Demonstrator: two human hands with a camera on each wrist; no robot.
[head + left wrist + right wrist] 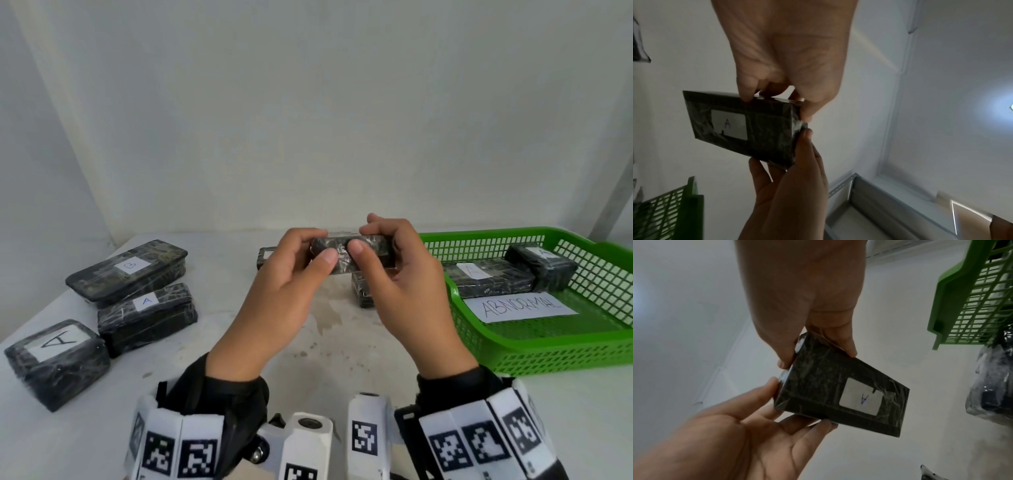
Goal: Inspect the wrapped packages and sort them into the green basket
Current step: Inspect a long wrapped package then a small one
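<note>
Head view: both hands, left hand (pixel 274 284) and right hand (pixel 404 274), pinch one wrapped package (pixel 352 255) above the desk (pixel 325 342). Green basket (pixel 548 346) holds two; five lie unsorted.

Wrist views: label A (pixel 729 125) visible; inspection likely midway.

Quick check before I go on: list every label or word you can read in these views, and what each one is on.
"A": held package, gripped by left hand and right hand.
"ABNORMAL": paper sign in green basket.
"A": flat package in basket.
"B": long package, table left.
"A": middle-left package.
"A": nearest-left package.
Unreadable: second basket package's label.
</note>
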